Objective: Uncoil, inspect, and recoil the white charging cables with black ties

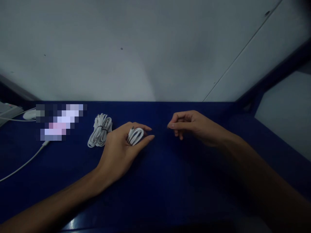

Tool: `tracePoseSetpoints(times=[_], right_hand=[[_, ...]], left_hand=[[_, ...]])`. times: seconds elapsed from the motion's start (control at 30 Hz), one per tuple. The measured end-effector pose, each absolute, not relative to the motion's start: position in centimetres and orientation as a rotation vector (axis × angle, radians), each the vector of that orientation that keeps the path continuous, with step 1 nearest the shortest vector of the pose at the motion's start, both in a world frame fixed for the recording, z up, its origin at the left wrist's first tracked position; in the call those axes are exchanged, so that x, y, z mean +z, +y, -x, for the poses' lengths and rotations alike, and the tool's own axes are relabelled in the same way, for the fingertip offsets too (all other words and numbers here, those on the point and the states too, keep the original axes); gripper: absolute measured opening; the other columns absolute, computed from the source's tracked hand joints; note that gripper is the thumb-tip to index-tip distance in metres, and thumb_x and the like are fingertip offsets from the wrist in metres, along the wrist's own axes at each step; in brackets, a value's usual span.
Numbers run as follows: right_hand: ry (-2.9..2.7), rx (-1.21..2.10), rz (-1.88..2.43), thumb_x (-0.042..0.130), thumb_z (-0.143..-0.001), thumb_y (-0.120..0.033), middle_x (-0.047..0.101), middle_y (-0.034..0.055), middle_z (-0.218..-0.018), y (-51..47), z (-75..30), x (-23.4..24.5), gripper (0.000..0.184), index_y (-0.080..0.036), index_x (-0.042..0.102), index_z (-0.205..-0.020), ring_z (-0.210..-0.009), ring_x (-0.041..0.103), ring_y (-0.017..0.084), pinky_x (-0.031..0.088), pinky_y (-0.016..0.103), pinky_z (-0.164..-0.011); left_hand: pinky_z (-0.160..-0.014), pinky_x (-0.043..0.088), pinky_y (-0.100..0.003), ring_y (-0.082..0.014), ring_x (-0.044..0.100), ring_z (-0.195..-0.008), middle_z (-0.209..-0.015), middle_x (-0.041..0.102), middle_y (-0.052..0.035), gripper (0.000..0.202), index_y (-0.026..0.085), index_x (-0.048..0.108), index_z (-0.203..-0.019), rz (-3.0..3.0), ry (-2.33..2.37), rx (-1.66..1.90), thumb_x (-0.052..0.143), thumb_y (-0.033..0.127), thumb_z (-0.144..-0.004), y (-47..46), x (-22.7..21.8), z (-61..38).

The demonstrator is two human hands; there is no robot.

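My left hand [119,144] is curled around a small coiled white cable [136,136], whose plug end shows near the top of the coil. Its thumb and index fingertips are a little apart beyond the coil. To the right, apart from the cable, my right hand [190,124] is closed in a pinch above the blue surface. Whatever sits between that thumb and finger, if anything, is too small to make out. Just left of my left hand lies a larger bundle of white cables [100,131], bound with a dark tie around its middle.
A blue tabletop [155,184] runs back to a pale wall panel [136,64]. On the left lie a blurred-out lit item [62,121], a white cord [26,167] leading to it, and a white rounded object [29,114]. A blue frame bar [274,77] slants at the right.
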State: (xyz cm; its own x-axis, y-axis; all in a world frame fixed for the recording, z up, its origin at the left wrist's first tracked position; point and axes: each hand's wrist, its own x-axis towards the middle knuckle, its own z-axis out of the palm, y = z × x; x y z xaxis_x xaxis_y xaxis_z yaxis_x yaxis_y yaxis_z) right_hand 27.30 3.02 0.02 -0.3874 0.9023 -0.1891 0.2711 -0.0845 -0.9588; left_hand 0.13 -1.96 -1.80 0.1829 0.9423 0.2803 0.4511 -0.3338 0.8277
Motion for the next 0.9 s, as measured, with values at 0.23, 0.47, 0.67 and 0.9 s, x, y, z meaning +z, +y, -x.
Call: tracePoseSetpoints(times=[0.23, 0.47, 0.67, 0.9], right_hand=[[-1.617, 1.629, 1.220, 0.090, -0.087, -0.041, 0.069, 0.0012, -0.077, 2.63, -26.67, 0.15, 0.023, -0.022, 0.078, -0.085, -0.073, 0.064, 0.016, 0.054, 0.031, -0.068], [-1.528, 1.635, 1.213, 0.090, -0.088, -0.040, 0.068, 0.0014, -0.076, 2.52, -26.58, 0.05, 0.023, -0.021, 0.077, -0.083, -0.072, 0.063, 0.016, 0.053, 0.029, -0.064], [-1.541, 1.594, 1.188, 0.092, -0.085, -0.041, 0.069, 0.0013, -0.077, 2.83, -26.69, -0.41, 0.024, -0.021, 0.079, -0.086, -0.070, 0.062, 0.015, 0.052, 0.029, -0.064], [-1.573, 1.497, 1.209, 0.091, -0.085, -0.044, 0.070, 0.0017, -0.077, 2.76, -26.23, -0.27, 0.026, -0.021, 0.081, -0.088, -0.066, 0.059, 0.013, 0.049, 0.028, -0.060]], left_hand=[[-0.072, 0.052, -0.029, -0.0136, 0.069, -0.079, -0.097, 0.073, 0.0018, 0.012, 0.031, 0.087, -0.109, -2.068, 1.278, 1.052, 0.086, 0.030, -0.097, -1.68, -1.72, -0.37], [-0.070, 0.052, -0.028, -0.0136, 0.070, -0.080, -0.098, 0.074, 0.0007, 0.005, 0.028, 0.087, -0.100, -2.050, 1.301, 1.032, 0.082, 0.029, -0.100, -1.68, -1.79, -0.30], [-0.061, 0.047, -0.027, -0.0114, 0.066, -0.070, -0.095, 0.071, 0.0010, 0.012, 0.024, 0.086, -0.096, -2.055, 1.282, 0.961, 0.078, 0.031, -0.103, -1.76, -1.36, -0.28], [-0.064, 0.046, -0.029, -0.0121, 0.063, -0.072, -0.091, 0.067, 0.0004, 0.020, 0.018, 0.079, -0.093, -2.128, 1.139, 0.936, 0.070, 0.026, -0.108, -1.96, -1.21, -0.20]])
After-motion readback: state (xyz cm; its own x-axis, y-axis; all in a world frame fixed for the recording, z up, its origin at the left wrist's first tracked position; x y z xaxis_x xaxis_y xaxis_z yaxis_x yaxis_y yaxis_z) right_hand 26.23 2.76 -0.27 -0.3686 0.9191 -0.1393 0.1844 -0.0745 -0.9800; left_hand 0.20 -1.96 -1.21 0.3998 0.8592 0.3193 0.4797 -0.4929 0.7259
